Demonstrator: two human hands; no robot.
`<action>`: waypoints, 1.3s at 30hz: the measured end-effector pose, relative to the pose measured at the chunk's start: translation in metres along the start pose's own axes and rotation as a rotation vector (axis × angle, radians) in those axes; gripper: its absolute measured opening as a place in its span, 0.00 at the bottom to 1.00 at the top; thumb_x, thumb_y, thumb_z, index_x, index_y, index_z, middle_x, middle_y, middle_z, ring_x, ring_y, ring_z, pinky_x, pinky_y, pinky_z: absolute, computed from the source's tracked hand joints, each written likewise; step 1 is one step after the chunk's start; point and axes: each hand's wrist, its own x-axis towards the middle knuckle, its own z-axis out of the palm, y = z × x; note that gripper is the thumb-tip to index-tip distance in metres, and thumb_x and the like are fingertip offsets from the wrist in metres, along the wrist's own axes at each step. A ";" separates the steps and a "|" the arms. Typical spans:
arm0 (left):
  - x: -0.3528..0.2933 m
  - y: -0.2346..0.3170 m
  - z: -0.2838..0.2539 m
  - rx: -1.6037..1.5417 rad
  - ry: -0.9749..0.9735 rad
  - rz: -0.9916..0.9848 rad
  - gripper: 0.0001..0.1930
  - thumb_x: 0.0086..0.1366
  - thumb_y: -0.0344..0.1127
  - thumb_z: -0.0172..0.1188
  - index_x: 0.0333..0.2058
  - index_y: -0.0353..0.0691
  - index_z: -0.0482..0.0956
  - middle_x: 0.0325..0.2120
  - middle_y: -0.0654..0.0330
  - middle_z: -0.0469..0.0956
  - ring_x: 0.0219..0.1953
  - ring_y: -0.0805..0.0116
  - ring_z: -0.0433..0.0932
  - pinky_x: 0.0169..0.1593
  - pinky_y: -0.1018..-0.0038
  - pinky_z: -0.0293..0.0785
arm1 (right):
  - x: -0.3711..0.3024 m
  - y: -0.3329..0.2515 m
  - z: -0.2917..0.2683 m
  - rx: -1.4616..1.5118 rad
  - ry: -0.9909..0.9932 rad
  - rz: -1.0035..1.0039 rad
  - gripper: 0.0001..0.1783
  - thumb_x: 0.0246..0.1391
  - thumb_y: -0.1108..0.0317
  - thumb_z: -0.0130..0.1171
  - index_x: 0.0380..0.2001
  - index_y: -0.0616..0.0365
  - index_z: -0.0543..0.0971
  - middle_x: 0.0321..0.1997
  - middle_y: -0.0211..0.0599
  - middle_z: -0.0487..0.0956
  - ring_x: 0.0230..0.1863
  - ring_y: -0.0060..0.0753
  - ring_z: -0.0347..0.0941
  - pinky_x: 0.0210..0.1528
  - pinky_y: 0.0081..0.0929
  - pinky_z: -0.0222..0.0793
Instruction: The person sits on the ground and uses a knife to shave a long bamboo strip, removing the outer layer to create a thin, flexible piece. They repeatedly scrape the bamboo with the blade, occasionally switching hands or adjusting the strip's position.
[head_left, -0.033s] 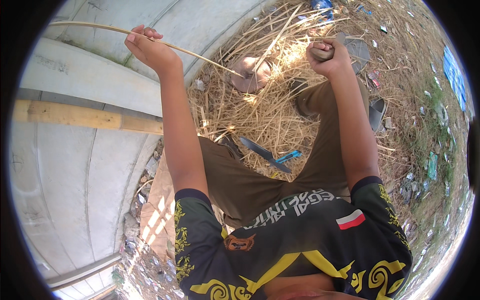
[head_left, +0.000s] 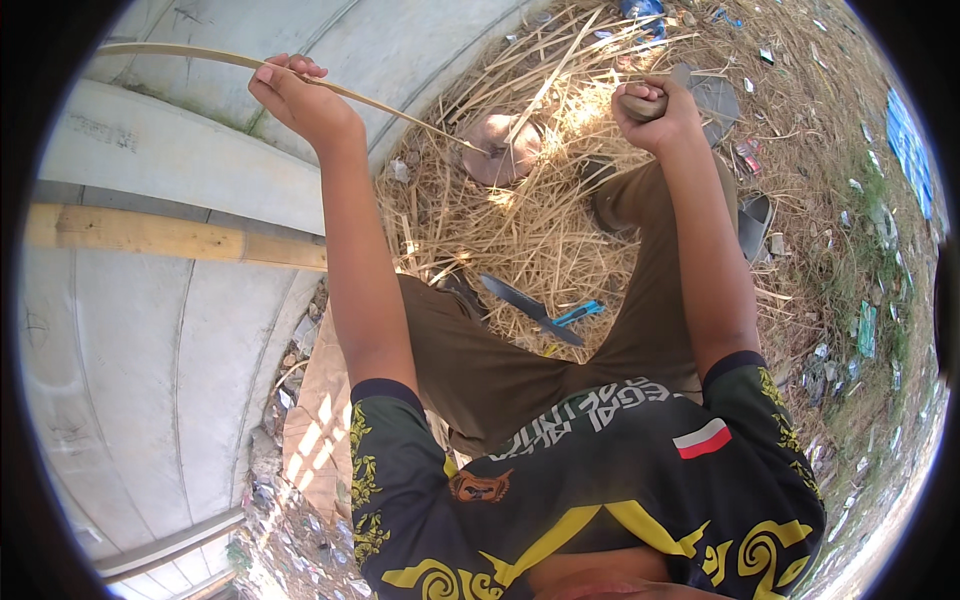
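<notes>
My left hand [head_left: 305, 108] is closed around a long, thin bamboo strip [head_left: 395, 108], which bows away to the far left. Its other end slants down to the top of a round wooden block [head_left: 492, 170] among the shavings, where it appears to touch. To the right, my right hand [head_left: 674, 118] is raised and wrapped around the brown handle of a knife [head_left: 643, 104]. A bit of grey metal shows above that fist; the rest of the blade is hard to make out. Between my legs lie a dark-bladed knife [head_left: 512, 294] and a blue-handled tool [head_left: 578, 313].
Bamboo shavings [head_left: 540, 240] cover the ground around the block. A pale wall [head_left: 130, 370] with a bamboo pole [head_left: 170, 232] runs along the left. Behind my right hand lies a flat grey piece [head_left: 718, 108]. Litter and a blue sheet [head_left: 908, 150] are at the right.
</notes>
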 end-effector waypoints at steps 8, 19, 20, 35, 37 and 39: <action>-0.002 0.002 0.011 0.093 -0.160 0.063 0.20 0.79 0.54 0.40 0.43 0.39 0.62 0.36 0.56 0.74 0.39 0.67 0.73 0.46 0.67 0.73 | 0.000 -0.003 -0.003 0.001 -0.001 -0.011 0.19 0.67 0.69 0.45 0.19 0.54 0.59 0.15 0.28 0.61 0.19 0.30 0.66 0.46 0.46 0.81; 0.010 0.026 0.015 0.288 -0.151 0.108 0.16 0.76 0.44 0.52 0.42 0.33 0.74 0.36 0.56 0.82 0.38 0.72 0.75 0.43 0.71 0.72 | -0.002 0.000 -0.001 0.017 0.042 0.002 0.20 0.66 0.69 0.47 0.18 0.54 0.59 0.14 0.27 0.61 0.18 0.30 0.65 0.44 0.46 0.82; 0.009 0.026 0.017 0.291 -0.139 0.108 0.16 0.75 0.44 0.53 0.43 0.33 0.75 0.37 0.56 0.82 0.39 0.71 0.76 0.44 0.71 0.73 | -0.002 0.000 -0.001 0.011 0.037 -0.001 0.21 0.66 0.69 0.48 0.18 0.54 0.59 0.14 0.28 0.62 0.18 0.30 0.65 0.44 0.46 0.82; 0.019 0.053 0.010 0.286 -0.343 0.076 0.23 0.76 0.39 0.47 0.59 0.25 0.72 0.50 0.47 0.82 0.54 0.60 0.82 0.56 0.66 0.77 | -0.007 0.005 0.002 -0.022 0.050 -0.018 0.20 0.66 0.69 0.48 0.18 0.54 0.59 0.14 0.28 0.61 0.18 0.29 0.65 0.44 0.43 0.81; 0.017 0.057 0.013 0.280 -0.345 0.066 0.22 0.75 0.38 0.51 0.58 0.24 0.73 0.49 0.46 0.82 0.51 0.59 0.83 0.55 0.67 0.78 | -0.010 0.010 0.005 -0.053 0.065 -0.061 0.20 0.65 0.71 0.47 0.17 0.53 0.59 0.15 0.27 0.60 0.18 0.27 0.62 0.45 0.37 0.80; 0.014 0.060 0.016 0.298 -0.327 0.062 0.20 0.74 0.37 0.57 0.55 0.24 0.75 0.48 0.45 0.82 0.49 0.58 0.84 0.54 0.67 0.79 | -0.015 0.014 0.008 -0.059 0.096 -0.052 0.21 0.64 0.71 0.49 0.16 0.53 0.59 0.14 0.27 0.60 0.18 0.27 0.62 0.44 0.36 0.79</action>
